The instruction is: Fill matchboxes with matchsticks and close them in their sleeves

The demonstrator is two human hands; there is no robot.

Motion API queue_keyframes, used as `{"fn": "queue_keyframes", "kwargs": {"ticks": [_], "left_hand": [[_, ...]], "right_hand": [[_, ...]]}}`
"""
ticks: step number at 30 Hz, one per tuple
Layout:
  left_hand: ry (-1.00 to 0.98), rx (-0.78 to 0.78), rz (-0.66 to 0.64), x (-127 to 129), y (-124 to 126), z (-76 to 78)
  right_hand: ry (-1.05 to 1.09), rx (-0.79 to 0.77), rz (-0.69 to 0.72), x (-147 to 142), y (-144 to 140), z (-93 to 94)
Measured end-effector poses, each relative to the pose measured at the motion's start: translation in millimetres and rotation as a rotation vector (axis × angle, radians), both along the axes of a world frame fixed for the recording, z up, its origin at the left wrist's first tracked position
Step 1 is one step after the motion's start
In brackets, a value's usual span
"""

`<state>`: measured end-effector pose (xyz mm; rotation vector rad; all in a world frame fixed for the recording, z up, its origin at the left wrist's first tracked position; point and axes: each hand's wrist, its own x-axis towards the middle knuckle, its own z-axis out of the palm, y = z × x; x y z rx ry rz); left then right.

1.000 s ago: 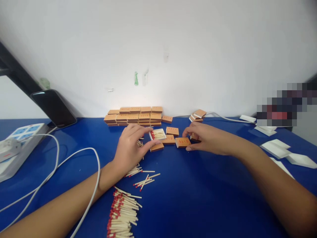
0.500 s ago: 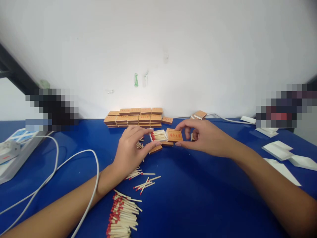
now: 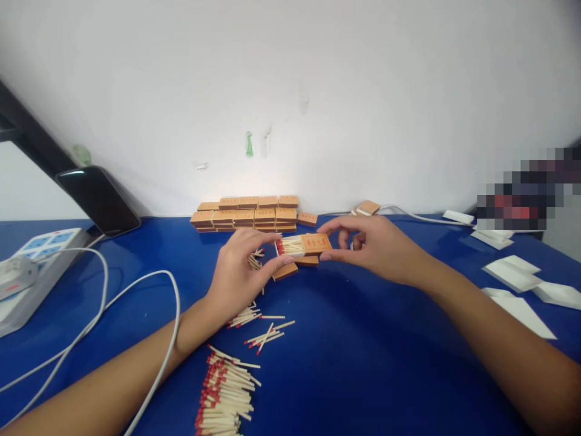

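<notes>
Between finger and thumb, my left hand (image 3: 247, 263) pinches the left end of a white matchbox tray (image 3: 296, 252) filled with red-tipped matches (image 3: 288, 244). My right hand (image 3: 363, 245) grips the far end of the orange matchbox sleeve (image 3: 316, 243), which has red characters on top. The tray's right end sits inside the sleeve, and its left part sticks out. Two closed matchboxes (image 3: 285, 272) lie on the table just below. Loose matches (image 3: 227, 393) are heaped in front of my left forearm, with smaller groups (image 3: 270, 336) nearby.
Stacked matchboxes (image 3: 245, 215) stand against the wall. A few more orange pieces (image 3: 368, 208) lie to their right. Folded white papers (image 3: 512, 272) are spread at the right. A power strip (image 3: 49, 260), a phone (image 3: 100, 200) and a white cable (image 3: 175, 297) over my left forearm occupy the left side.
The sleeve in my right hand has moved left over the tray's right end, covering some of the matches. My left hand keeps its grip on the tray.
</notes>
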<state>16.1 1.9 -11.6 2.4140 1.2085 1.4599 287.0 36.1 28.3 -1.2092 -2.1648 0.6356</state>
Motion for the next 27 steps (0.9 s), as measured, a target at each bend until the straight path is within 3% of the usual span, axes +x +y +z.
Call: {"fn": "queue_keyframes", "kwargs": {"ticks": [16, 21, 27], "left_hand": [[-0.137, -0.209, -0.197, -2.9, -0.7, 8.3], [-0.147, -0.299, -0.249, -2.9, -2.6, 13.7], [-0.12, -0.279, -0.24, -3.3, -6.3, 15.1]], "right_hand": [[0.223, -0.253, 0.143, -21.8, -20.1, -11.2], [0.212, -0.254, 0.185, -24.9, -27.0, -2.0], [0.195, -0.214, 0.217, -25.6, -30.4, 1.3]]}}
